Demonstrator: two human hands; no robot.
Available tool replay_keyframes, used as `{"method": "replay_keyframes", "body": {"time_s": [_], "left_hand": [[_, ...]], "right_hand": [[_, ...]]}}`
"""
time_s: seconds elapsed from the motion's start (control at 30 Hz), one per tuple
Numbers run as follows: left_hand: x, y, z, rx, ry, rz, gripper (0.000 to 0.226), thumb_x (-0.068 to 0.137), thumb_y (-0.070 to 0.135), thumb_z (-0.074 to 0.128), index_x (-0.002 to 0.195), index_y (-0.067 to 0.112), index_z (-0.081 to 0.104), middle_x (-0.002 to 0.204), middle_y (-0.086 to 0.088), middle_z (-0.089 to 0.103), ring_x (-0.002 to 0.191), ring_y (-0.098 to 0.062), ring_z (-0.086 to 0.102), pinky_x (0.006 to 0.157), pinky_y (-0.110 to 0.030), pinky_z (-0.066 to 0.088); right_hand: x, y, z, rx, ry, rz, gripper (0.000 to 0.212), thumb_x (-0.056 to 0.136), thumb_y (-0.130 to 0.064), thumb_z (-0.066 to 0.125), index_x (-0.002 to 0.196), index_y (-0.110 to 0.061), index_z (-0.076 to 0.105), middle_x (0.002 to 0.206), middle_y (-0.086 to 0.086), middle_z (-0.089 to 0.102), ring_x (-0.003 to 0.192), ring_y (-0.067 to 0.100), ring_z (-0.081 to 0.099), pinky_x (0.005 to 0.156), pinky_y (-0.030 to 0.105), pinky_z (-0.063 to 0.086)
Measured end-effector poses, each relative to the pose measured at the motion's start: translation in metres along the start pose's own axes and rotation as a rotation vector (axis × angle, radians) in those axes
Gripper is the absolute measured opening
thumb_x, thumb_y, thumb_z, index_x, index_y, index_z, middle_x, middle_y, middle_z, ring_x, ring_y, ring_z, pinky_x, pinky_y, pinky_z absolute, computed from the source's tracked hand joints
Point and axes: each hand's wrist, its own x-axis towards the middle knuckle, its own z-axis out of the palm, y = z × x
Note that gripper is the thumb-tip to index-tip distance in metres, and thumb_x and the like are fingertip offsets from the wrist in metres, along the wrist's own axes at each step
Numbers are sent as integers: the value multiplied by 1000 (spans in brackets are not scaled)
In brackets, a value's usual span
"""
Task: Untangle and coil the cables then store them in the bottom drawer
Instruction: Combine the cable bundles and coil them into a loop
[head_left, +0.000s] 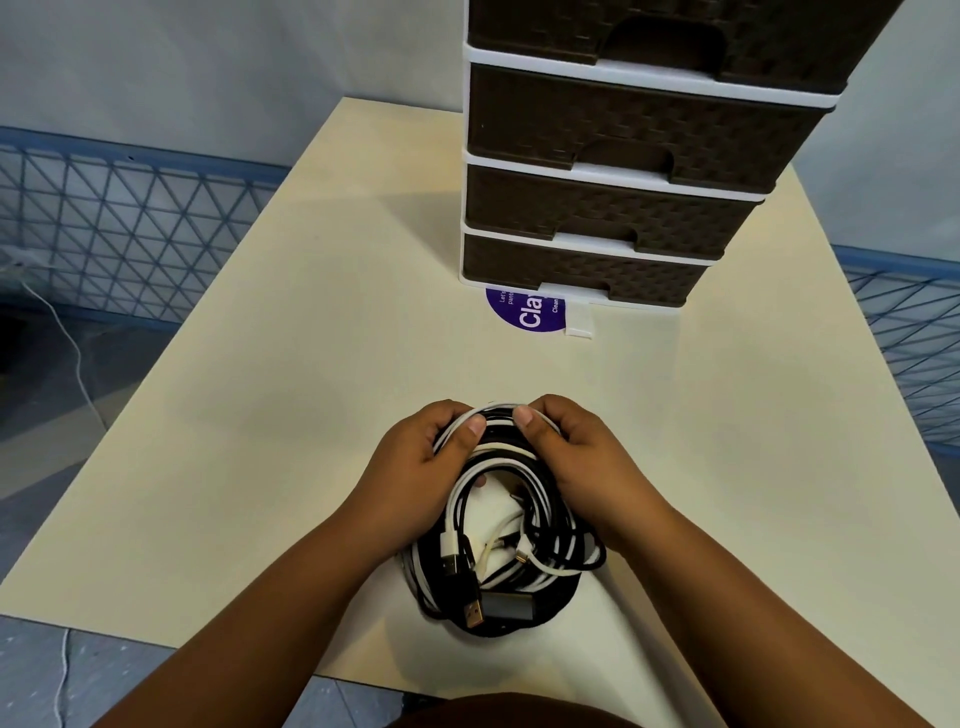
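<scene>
Bare table (270, 364) lies open to the left and between the cable bundle (498, 545) and the drawer tower (613, 197). The tower blocks the far right side; its bottom drawer (582, 273) is closed. A flat purple sticker (524, 312) and white tab (579, 325) lie just before it.

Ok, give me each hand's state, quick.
Left hand: grips the top of the cable bundle.
Right hand: grips the same bundle.
</scene>
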Motion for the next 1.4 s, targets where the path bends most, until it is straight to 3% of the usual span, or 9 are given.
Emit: {"method": "replay_keyframes", "body": {"time_s": [0.13, 0.27, 0.47, 0.57, 0.7, 0.83, 1.13, 1.27, 1.4], "left_hand": [[0, 1, 0, -36, -11, -12, 19, 99, 30, 51, 95, 20, 67, 83, 12, 70, 69, -3, 68, 61, -11, 47], [1, 2, 1, -19, -12, 10, 20, 99, 30, 50, 92, 21, 66, 82, 11, 69, 69, -3, 66, 62, -11, 45], [0, 1, 1, -3, 15, 10, 20, 99, 30, 50, 90, 22, 66, 81, 13, 69, 68, -1, 66, 60, -9, 44], [1, -2, 1, 45, 23, 14, 20, 99, 32, 50, 89, 25, 66, 82, 15, 68, 74, -2, 64, 64, -13, 46], [0, -5, 3, 63, 30, 4, 20, 99, 35, 50, 90, 28, 67, 82, 17, 68, 76, 0, 63, 65, -12, 46], [0, -6, 4, 53, 49, -3, 22, 98, 37, 50, 92, 26, 68, 82, 12, 69, 76, -1, 64, 66, -14, 47], [1, -4, 4, 7, -7, -31, 23, 100, 35, 48, 92, 22, 65, 70, 1, 72, 68, -9, 67, 65, -21, 50], [1, -4, 4, -19, -24, -25, 24, 100, 35, 48, 92, 20, 65, 69, -1, 71, 67, -10, 67, 66, -22, 50], [3, -5, 6, -29, -32, -24, 22, 100, 34, 49, 95, 22, 67, 73, 1, 71, 72, -12, 68, 71, -27, 53]], "right_hand": [[-3, 0, -1, 322, -20, 89, 38, 94, -39, 60, 87, -1, 58, 81, 16, 65, 71, 25, 60, 71, 41, 51], [-2, 2, 0, 535, -36, 148, 39, 85, -41, 68, 88, -2, 63, 84, 22, 65, 74, 30, 60, 74, 42, 50], [-4, 1, -12, 267, -73, 8, 24, 89, -29, 68, 91, -5, 70, 80, 12, 71, 68, 18, 66, 65, 29, 54], [-4, 2, -15, 245, -79, -24, 13, 87, -18, 72, 96, -8, 71, 88, 9, 75, 76, 19, 70, 71, 32, 58], [0, 3, -13, -93, -2, -101, 10, 91, -29, 66, 93, -20, 70, 84, -4, 72, 79, 8, 68, 75, 28, 55], [4, 1, -11, -270, -14, -170, 16, 96, -30, 56, 92, -18, 67, 83, -5, 68, 80, 9, 63, 74, 29, 49], [4, 3, -10, 285, -139, 102, 25, 97, -28, 57, 100, -6, 69, 95, 18, 74, 84, 27, 70, 81, 42, 56], [7, 1, -17, 516, -292, 199, 32, 98, -24, 54, 113, 3, 64, 106, 26, 70, 89, 33, 69, 79, 36, 58], [9, 1, -23, 549, -384, 194, 35, 101, -23, 48, 117, 4, 63, 110, 28, 68, 91, 31, 68, 81, 36, 57]]}}
